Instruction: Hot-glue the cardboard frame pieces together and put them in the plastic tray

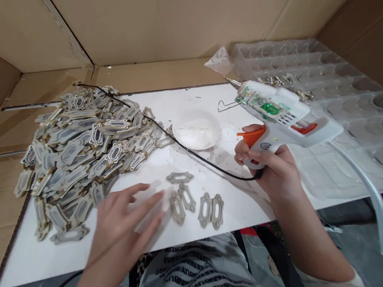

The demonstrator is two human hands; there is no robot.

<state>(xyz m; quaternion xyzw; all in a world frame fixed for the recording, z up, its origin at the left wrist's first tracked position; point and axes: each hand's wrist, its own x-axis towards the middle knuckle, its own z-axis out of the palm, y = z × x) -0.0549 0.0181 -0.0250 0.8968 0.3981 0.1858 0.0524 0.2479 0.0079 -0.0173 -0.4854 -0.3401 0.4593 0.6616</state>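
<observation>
My right hand (271, 167) grips the handle of a white glue gun (276, 112) with an orange trigger, nozzle pointing up and left above the white board (193, 233). My left hand (127, 217) lies flat and open on the board, its fingers slightly blurred, just left of several loose grey frame-shaped pieces (197, 201). A big heap of the same ornate pieces (83, 149) covers the board's left part. The gun's black cord (192, 154) runs across the board from the heap to the handle.
A small white dish (196, 129) sits at the board's middle back. A clear plastic cell tray (343, 102) lies on the right, a few pieces in its far cells. Cardboard walls (166, 19) enclose the back and sides. A glue stick (367, 180) trails from the gun.
</observation>
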